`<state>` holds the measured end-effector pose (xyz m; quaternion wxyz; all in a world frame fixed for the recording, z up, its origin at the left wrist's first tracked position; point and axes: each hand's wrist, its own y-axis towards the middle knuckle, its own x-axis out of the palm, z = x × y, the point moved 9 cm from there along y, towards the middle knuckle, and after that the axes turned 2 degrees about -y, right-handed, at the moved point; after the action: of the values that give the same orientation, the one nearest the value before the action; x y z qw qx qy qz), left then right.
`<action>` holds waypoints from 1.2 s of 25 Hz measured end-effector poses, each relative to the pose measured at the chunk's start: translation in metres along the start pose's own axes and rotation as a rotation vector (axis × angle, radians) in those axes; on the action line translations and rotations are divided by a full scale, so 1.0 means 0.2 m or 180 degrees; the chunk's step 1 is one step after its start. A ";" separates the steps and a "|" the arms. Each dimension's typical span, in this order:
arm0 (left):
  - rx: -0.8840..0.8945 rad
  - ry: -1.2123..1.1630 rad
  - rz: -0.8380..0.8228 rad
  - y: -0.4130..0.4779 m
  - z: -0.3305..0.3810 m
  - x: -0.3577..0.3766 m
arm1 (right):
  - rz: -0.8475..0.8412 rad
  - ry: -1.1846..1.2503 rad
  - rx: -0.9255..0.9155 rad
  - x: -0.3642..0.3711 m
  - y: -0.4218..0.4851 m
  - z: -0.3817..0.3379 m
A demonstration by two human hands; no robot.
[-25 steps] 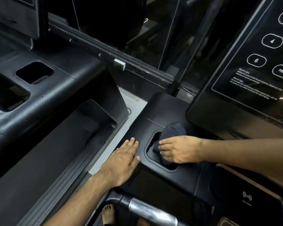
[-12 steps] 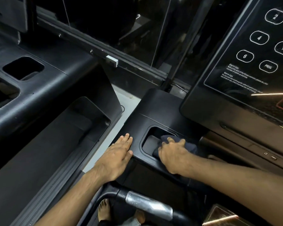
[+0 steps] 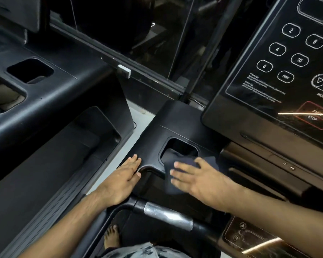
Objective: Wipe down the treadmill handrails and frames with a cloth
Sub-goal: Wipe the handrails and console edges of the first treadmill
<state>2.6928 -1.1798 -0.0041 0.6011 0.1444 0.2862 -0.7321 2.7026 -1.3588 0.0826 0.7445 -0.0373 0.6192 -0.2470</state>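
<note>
While the left hand point(image 3: 123, 180) lies flat on the black frame point(image 3: 153, 138) just left of the cup recess point(image 3: 179, 148), fingers straight, close together and holding nothing, it seems only to steady the person. On the near side of the recess runs the handrail point(image 3: 168, 216) with its chrome grip, no cloth on it. The dark cloth point(image 3: 186, 162) lies over the recess's near rim, pressed flat by the right hand point(image 3: 201, 180), whose fingers are straight and slightly spread, not curled round it. I judge the step to be wiping the frame around the recess. Next the cloth should sweep rightward beneath the control panel point(image 3: 268, 90), under steady pressure so it does not bunch.
</note>
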 end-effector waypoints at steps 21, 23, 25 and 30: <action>-0.0682 0.0071 0.0804 -0.28 -0.03 0.08 | -0.0118 -0.0650 -0.1152 0.30 0.16 -0.12; -0.0664 0.0052 0.0863 -0.29 -0.04 0.08 | -0.0096 -0.0663 -0.1117 0.28 0.19 -0.11; -0.0648 0.0049 0.0903 -0.29 -0.04 0.07 | 0.0059 -0.0707 -0.0996 0.22 0.29 -0.12; -0.0646 0.0029 0.0878 -0.32 -0.04 0.06 | 0.0140 -0.0555 -0.1166 0.23 0.31 -0.10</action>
<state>2.6273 -1.1776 -0.0024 0.7061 0.1242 0.3389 -0.6093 2.7094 -1.3190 0.0142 0.7813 -0.1798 0.5875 -0.1097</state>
